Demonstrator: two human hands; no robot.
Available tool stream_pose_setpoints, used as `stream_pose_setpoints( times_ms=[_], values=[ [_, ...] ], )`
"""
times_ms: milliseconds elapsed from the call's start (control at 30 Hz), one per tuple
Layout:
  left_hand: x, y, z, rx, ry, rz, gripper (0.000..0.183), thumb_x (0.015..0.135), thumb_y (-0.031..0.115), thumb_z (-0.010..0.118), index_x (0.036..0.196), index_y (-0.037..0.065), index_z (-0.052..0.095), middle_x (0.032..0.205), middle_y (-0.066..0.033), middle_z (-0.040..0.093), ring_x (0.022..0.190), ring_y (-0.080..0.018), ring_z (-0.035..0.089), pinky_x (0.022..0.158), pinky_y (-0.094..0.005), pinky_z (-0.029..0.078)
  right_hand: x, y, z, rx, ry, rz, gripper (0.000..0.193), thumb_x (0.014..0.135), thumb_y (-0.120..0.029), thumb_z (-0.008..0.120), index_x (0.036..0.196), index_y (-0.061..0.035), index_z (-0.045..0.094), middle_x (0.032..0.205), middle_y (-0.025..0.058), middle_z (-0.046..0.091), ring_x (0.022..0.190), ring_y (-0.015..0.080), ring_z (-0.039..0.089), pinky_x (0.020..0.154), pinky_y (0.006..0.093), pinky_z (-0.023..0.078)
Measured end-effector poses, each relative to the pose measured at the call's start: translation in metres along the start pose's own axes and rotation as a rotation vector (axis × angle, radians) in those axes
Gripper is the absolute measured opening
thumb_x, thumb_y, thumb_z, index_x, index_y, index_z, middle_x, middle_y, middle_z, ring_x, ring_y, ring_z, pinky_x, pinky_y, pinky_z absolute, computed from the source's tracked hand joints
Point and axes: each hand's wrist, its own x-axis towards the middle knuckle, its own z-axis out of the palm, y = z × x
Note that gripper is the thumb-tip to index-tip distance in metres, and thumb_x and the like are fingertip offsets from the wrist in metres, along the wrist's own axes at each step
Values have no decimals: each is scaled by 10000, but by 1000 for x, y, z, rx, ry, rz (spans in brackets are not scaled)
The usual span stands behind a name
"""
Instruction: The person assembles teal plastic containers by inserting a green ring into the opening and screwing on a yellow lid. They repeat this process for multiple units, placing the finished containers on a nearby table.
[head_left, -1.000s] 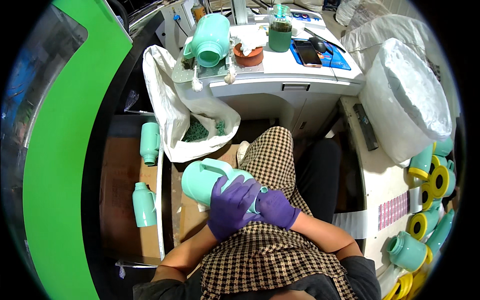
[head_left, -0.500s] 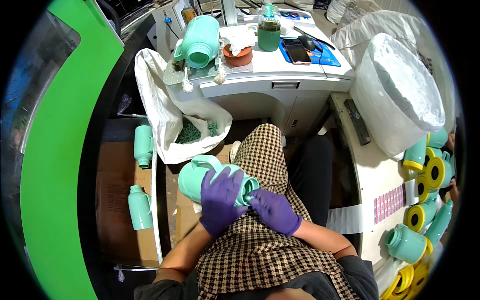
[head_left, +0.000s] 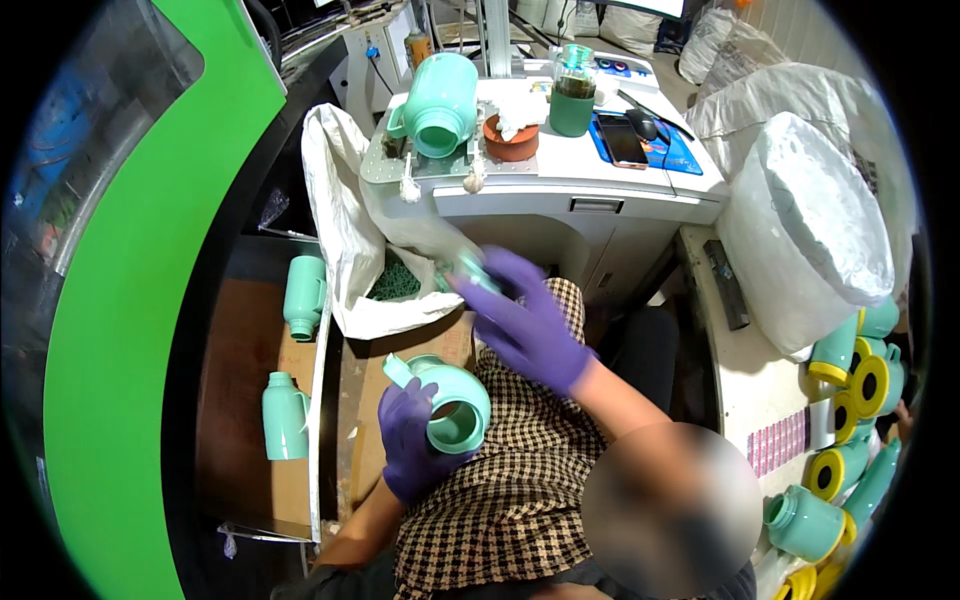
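Observation:
My left hand [head_left: 412, 435] grips a mint-green plastic jug body [head_left: 470, 395] by its side below the handle, over my lap. The round open mouth of the jug tilts toward me. My right hand [head_left: 530, 320] is raised beyond the jug, close to the opening of a white woven sack [head_left: 345, 225]. A small green plastic scrap [head_left: 478, 272] shows blurred at its thumb and fingers. More green scraps [head_left: 397, 283] lie inside the sack. Both hands wear purple gloves.
Two green jug bodies [head_left: 304, 298] [head_left: 286, 417] lie in a cardboard-lined bin at left. Another jug [head_left: 440, 105] rests on the white desk [head_left: 480, 200] near a bottle [head_left: 573, 95] and phone [head_left: 622, 140]. Right, a bench [head_left: 745, 375] bears yellow-based jugs [head_left: 805, 525] and a plastic-lined bag [head_left: 800, 230].
My right hand has left the jug's mouth and moved up and away toward the sack with a green scrap. My left hand has lowered and turned the jug, its mouth now facing me.

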Motion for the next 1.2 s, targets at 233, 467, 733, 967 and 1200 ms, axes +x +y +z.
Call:
stream_pose_setpoints(
  times_ms=[233, 467, 733, 967, 1200],
  values=[
    [-7, -8, -4, -23, -35, 75, 735, 691, 384, 910, 1276, 166, 522, 1345, -149, 546, 1303, -429, 501, 1047, -626, 366, -14, 52, 65, -62, -121, 7, 781, 742, -166, 780, 1475, -268, 528, 1339, 180, 516, 1205, 364, 530, 1025, 492, 435],
    [8, -27, -1, -153, -155, -73, 491, 556, 96, 903, 794, 59, 475, 1336, -225, 595, 1195, -426, 559, 1031, -524, 438, -56, 9, -133, -393, -66, -127, 420, 830, -154, 729, 1243, -139, 656, 1075, 107, 622, 950, 312, 627, 799, 418, 530],
    [29, -6, 18, -165, -176, -27, 475, 583, 148, 876, 810, 84, 463, 1315, -202, 605, 1219, -440, 536, 1049, -566, 407, -32, 33, -414, -950, 87, 413, 256, 836, -240, 819, 1013, -65, 758, 953, 104, 687, 853, 268, 675, 765, 379, 541],
    [28, 2, 15, -169, -148, -34, 490, 584, 144, 871, 837, 80, 457, 1320, -206, 598, 1232, -435, 532, 1047, -564, 405, -37, 48, -438, -673, -177, 923, 227, 844, -245, 792, 907, -28, 779, 953, 120, 655, 945, 238, 609, 858, 369, 481],
    [27, -16, 11, -135, -71, -59, 477, 573, 204, 916, 847, 77, 546, 1283, -206, 635, 1140, -426, 576, 1005, -541, 437, -34, 12, -378, -577, 261, 531, 199, 923, -173, 684, 873, 10, 621, 901, 48, 539, 730, 97, 522, 636, 243, 443]
  ],
)
